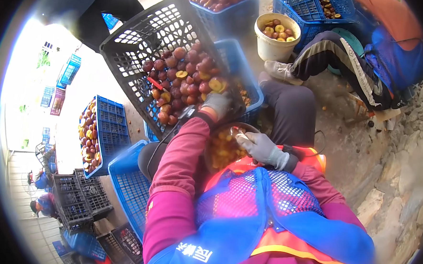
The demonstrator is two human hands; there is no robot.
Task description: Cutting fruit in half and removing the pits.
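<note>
My left hand [218,104], in a grey glove, reaches into the near end of a tilted black plastic crate [167,25] of dark red plums [177,64]. Its fingertips are blurred beside a cut plum [217,85], and whether they grip anything is unclear. A tool with a red handle [156,83] lies on the plums. Over my lap is a round bowl [210,157] of yellowish fruit pieces [227,147]. At its right rim, my right hand [262,148], also gloved, holds a small hand tool [238,132] with red and pale parts, probably a knife.
Beyond the black crate stands a blue crate [233,49]. A white bucket [275,49] of halved plums is near a seated person's leg [330,55]. More blue crates [113,127] flank me on the left. Rough stone [392,177] borders the right side.
</note>
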